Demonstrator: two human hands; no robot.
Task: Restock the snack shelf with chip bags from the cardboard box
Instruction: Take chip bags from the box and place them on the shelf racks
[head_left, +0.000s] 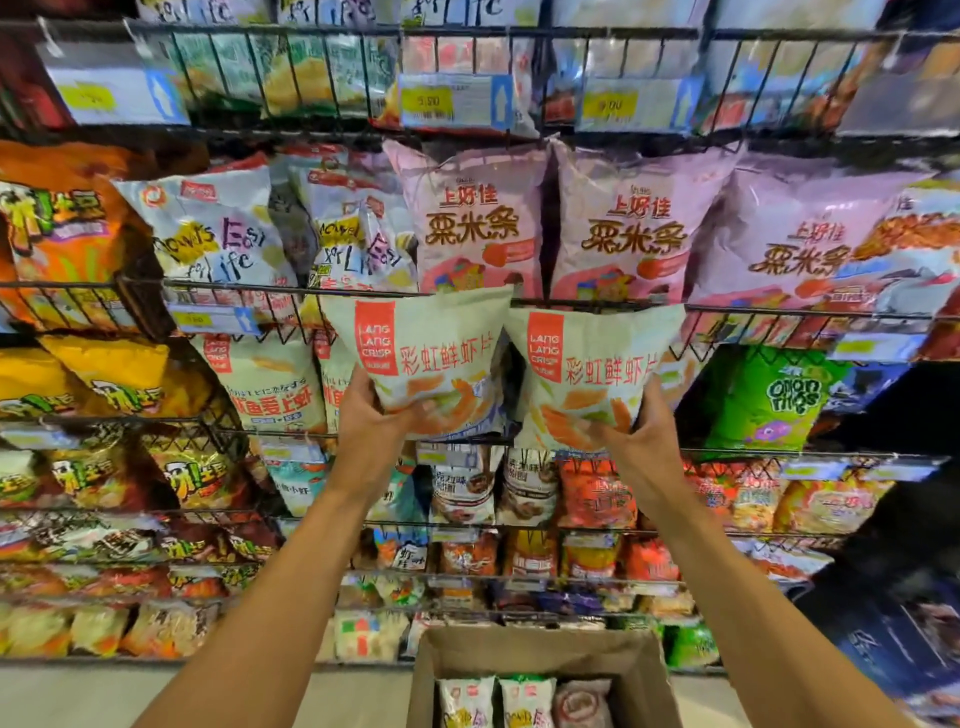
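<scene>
I hold two pale green Lang Lang Crisp shrimp chip bags up against the wire snack shelf (779, 314). My left hand (376, 421) grips the lower edge of the left bag (431, 358). My right hand (636, 436) grips the bottom of the right bag (597, 369). Both bags are upright, side by side, in front of the middle shelf row, just below the pink bags (472, 218). The open cardboard box (540, 660) stands on the floor below my arms, with several chip bags (524, 701) inside.
Wire racks packed with snack bags fill the whole view. More Lang Lang bags (270, 384) sit left of my left hand, and a green onion rings bag (774, 400) sits to the right. Price tags (452, 101) hang on the rack fronts.
</scene>
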